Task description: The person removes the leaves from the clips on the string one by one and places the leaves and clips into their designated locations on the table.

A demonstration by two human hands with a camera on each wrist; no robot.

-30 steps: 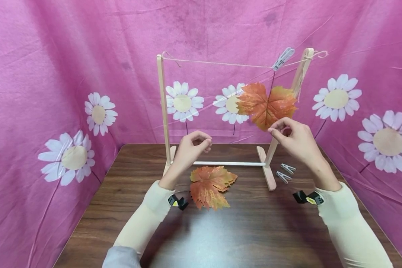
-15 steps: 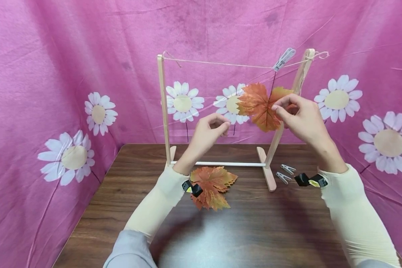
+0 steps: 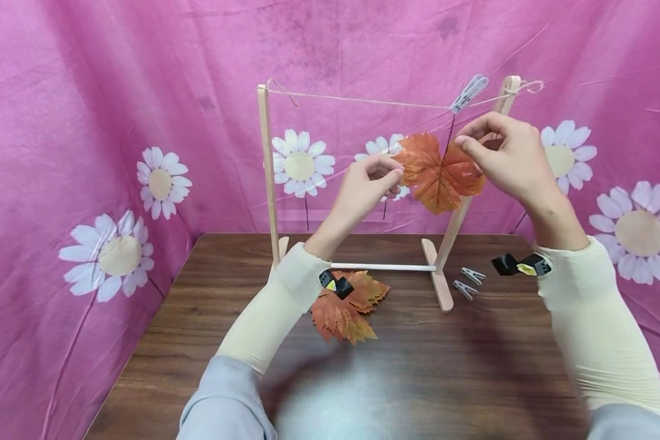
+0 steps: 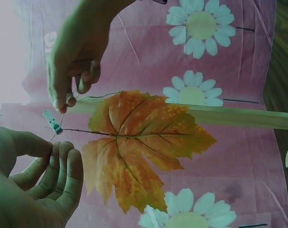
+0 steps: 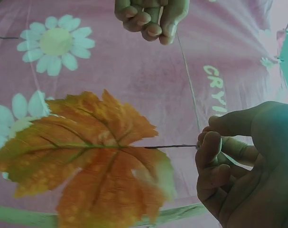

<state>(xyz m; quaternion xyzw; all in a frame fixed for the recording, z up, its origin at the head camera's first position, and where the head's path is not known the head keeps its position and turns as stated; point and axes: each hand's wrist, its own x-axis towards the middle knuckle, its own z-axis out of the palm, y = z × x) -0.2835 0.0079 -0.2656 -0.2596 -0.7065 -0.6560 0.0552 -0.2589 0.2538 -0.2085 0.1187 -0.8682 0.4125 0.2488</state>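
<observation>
An orange artificial maple leaf [image 3: 436,177] hangs by its dark stem from a grey clothespin [image 3: 469,95] on the string [image 3: 363,100]. My left hand [image 3: 367,186] is raised beside the leaf's left edge, thumb and fingertips loosely bent towards each other. At the leaf's upper right, my right hand [image 3: 508,153] overlaps part of it in the head view, its fingers loosely curled below the clothespin. In the left wrist view the stem runs from the leaf [image 4: 144,137] to the clothespin [image 4: 52,122] between both hands. Neither hand shows anything in its grasp.
A wooden stand [image 3: 267,183] with a white bottom rod [image 3: 387,267] carries the string. More orange leaves [image 3: 343,318] lie stacked on the brown table [image 3: 418,379], partly behind my left wrist. Two loose clothespins [image 3: 465,289] lie by the stand's right foot. A pink daisy-printed cloth [image 3: 220,55] hangs behind.
Both hands have risen, the left also moving right towards the hanging leaf, the right from its lower tip to its upper right. The leaf stays clipped to the string.
</observation>
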